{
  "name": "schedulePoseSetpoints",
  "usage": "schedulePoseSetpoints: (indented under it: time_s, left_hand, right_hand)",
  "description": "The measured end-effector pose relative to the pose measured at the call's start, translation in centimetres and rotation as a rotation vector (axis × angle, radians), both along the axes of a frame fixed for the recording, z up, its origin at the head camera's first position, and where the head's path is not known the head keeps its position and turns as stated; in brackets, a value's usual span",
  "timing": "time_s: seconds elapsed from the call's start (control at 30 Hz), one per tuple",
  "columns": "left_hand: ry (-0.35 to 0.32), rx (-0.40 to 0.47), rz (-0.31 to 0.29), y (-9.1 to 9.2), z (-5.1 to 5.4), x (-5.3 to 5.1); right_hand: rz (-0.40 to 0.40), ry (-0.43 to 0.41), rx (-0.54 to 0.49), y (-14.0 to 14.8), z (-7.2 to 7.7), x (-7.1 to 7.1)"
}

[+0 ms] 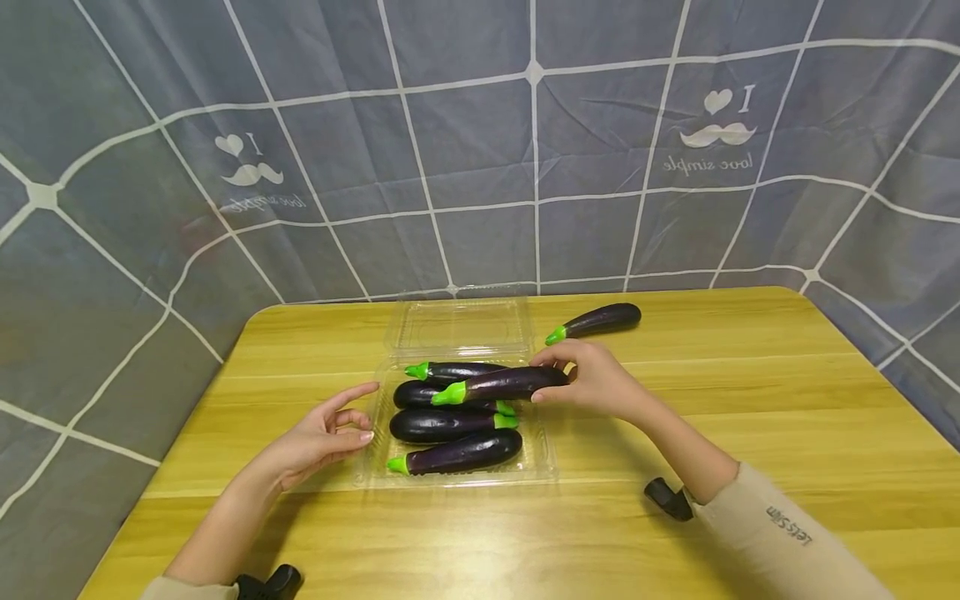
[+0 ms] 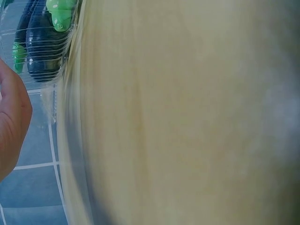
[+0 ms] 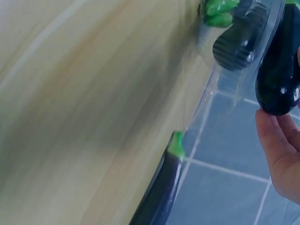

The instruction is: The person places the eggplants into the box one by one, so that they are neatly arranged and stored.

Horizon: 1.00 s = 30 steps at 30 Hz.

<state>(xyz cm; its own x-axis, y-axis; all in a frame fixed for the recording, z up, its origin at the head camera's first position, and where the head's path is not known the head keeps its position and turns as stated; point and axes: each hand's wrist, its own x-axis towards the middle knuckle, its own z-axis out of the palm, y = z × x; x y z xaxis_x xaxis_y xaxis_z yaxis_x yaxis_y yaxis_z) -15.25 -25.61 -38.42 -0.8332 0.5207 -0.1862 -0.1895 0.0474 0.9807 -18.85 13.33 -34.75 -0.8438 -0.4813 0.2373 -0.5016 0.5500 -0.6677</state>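
Between thumb and fingers, the right hand [image 1: 592, 382] [image 3: 281, 154] pinches the blunt end of a dark eggplant [image 1: 517, 382] [image 3: 277, 70], whose green stem points left. This eggplant is above several others, such as the front one [image 1: 465, 452], lying in a clear plastic box [image 1: 540, 467]. At the box's left edge, the left hand [image 1: 318, 437] [image 2: 13, 117] has its fingers loosely bent with nothing in them; whether it touches the rim I cannot tell.
Another eggplant [image 1: 606, 318] [image 3: 161, 187] lies on the wooden table [image 1: 750, 375] behind the right hand. The clear lid [image 1: 461, 327] is folded back behind the box. A grey curtain [image 1: 480, 150] with white lines hangs behind the table.
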Motion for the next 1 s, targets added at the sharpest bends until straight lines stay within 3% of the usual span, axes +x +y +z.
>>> schedulePoseSetpoints:
  time_s: [0.43, 1.0]
  left_hand:
    - [0.006, 0.014, 0.012, 0.2, -0.1, -0.1]
    - [-0.005, 0.024, 0.012, 0.2, 0.0, 0.0]
  right_hand:
    - [-0.001, 0.065, -0.013, -2.4, -0.5, -0.2]
    - [0.011, 0.054, 0.022, -4.0, -0.8, -0.1]
